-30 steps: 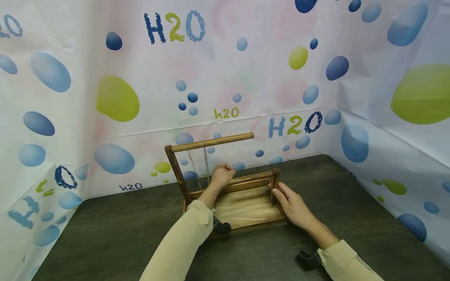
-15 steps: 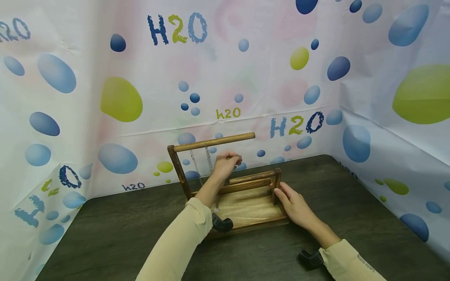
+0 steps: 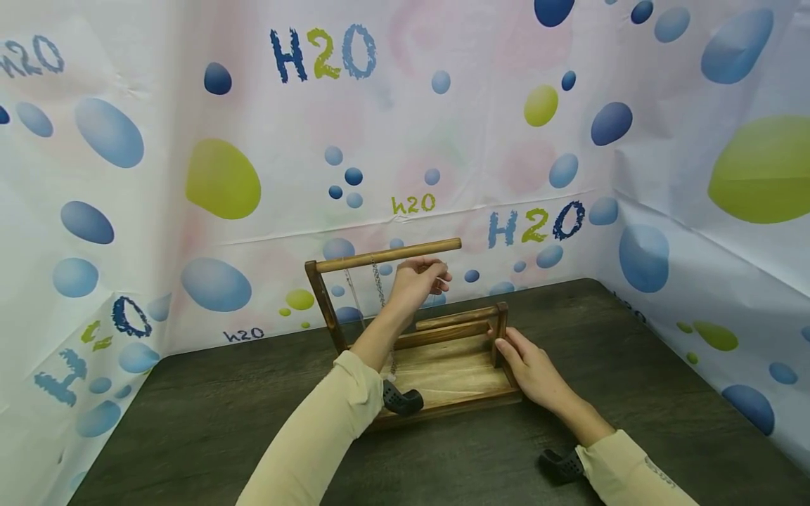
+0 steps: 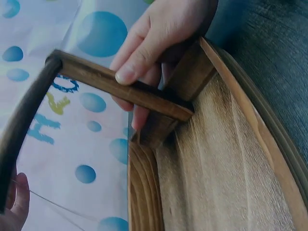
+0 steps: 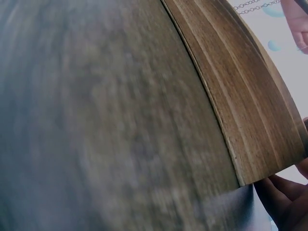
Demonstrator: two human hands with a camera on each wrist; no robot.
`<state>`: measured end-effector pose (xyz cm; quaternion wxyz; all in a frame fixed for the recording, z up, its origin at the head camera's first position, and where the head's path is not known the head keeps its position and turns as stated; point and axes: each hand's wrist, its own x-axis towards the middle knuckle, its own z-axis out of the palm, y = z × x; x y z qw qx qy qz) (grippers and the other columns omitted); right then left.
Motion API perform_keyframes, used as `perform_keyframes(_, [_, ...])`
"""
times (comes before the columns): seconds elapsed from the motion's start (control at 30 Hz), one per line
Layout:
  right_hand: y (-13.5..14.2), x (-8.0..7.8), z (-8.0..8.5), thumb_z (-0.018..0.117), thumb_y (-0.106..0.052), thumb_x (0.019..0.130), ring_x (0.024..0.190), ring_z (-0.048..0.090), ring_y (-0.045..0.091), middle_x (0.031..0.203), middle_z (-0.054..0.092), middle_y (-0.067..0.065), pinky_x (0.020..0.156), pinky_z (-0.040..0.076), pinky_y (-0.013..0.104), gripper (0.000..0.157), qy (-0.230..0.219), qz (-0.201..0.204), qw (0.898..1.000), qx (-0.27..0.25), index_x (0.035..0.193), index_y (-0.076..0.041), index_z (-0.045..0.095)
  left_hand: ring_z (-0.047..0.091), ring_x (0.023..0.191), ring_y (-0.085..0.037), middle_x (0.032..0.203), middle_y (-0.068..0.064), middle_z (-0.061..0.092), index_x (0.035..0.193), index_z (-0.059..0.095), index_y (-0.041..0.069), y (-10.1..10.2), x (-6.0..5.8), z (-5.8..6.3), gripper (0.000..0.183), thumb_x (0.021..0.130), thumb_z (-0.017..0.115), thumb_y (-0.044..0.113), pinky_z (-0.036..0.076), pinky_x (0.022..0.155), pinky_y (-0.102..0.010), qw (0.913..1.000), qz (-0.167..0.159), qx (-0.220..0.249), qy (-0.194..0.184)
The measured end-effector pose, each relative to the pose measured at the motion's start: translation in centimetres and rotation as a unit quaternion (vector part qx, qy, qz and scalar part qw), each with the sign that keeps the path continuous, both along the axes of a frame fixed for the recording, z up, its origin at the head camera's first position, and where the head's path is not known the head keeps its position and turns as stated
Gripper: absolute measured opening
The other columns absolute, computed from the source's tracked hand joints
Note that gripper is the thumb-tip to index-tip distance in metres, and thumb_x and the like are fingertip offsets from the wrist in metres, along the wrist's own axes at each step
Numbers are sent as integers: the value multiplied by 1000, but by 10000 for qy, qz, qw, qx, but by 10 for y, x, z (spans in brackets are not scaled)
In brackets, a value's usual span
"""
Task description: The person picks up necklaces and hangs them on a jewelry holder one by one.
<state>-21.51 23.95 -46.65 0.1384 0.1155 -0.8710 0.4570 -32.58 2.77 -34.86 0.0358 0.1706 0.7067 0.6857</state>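
A wooden jewelry stand [image 3: 443, 372] with a tray base and two horizontal bars stands on the dark table. My right hand [image 3: 531, 369] grips its short right post; the left wrist view shows the thumb and fingers around that post [image 4: 96, 79]. My left hand [image 3: 418, 284] is raised just below the upper bar [image 3: 392, 255], near its free right end. A thin necklace [image 4: 57, 203] runs from its pinched fingers in the left wrist view; in the head view it is too fine to follow. Necklace chains [image 3: 377, 281] hang from the upper bar, left of my hand.
The lower bar [image 3: 455, 318] extends left from the right post, above the tray. Behind the dark table [image 3: 221, 414] hangs a white patterned backdrop [image 3: 285, 140], with another side at the right. Black straps or mounts [image 3: 403, 400] are on both wrists.
My left hand has risen from near the lower bar to just under the upper bar, moving slightly right. My right hand keeps its grip on the post.
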Motion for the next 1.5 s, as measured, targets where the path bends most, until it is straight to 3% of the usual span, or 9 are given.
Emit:
perform_keyframes(0.3, [0,-1,-1,44,-30,110,122,58,39,131,62,18,94,49,60,37,-48,-9,10000,-45,136,-7,56,67,73,-16,87,-10,71,105,65,1,10,13,14,15,100,62,16,59,75,-39,9980,-516,-232,265])
perform_keyframes(0.47, [0,-1,-1,44,-31,110,123,57,39,132,62,18,94,48,60,39,-65,-17,10000,-55,138,-7,55,67,76,-21,91,-17,71,109,65,-7,12,19,20,23,100,61,14,59,74,-37,9960,-711,-347,408])
perform_keyframes(0.8, [1,-1,0,43,-30,110,118,59,38,127,63,17,91,50,57,37,-33,88,9999,-58,133,-5,56,63,70,-22,89,-18,71,100,67,0,18,31,30,14,102,61,13,55,67,-29,9868,-1066,-772,945])
perform_keyframes(0.97, [0,-1,0,43,-30,110,119,59,39,127,63,18,92,49,59,37,-26,68,10000,-66,133,-4,56,55,63,-21,90,-15,72,97,65,5,23,34,39,11,102,61,14,50,60,-29,9886,-1196,-460,796])
perform_keyframes(1.2, [0,-1,-1,44,-28,110,112,62,36,121,65,16,86,51,53,33,84,52,9999,-20,129,-5,57,49,55,-13,91,-7,76,99,65,5,29,33,55,10,101,62,14,45,55,-26,9947,-973,-38,317])
perform_keyframes(1.4, [0,-1,-1,45,-27,110,110,62,33,120,66,15,85,51,51,32,146,70,9999,-42,129,-6,59,51,53,-13,99,-12,76,101,63,6,34,30,66,7,101,62,13,46,54,-23,9948,-909,393,244])
perform_keyframes(1.5, [0,-2,-2,45,-27,110,102,62,29,113,66,13,81,50,48,30,145,37,9999,-44,125,-6,59,53,53,-13,104,-13,75,103,63,6,37,30,71,8,102,61,14,47,54,-24,9930,-988,578,277])
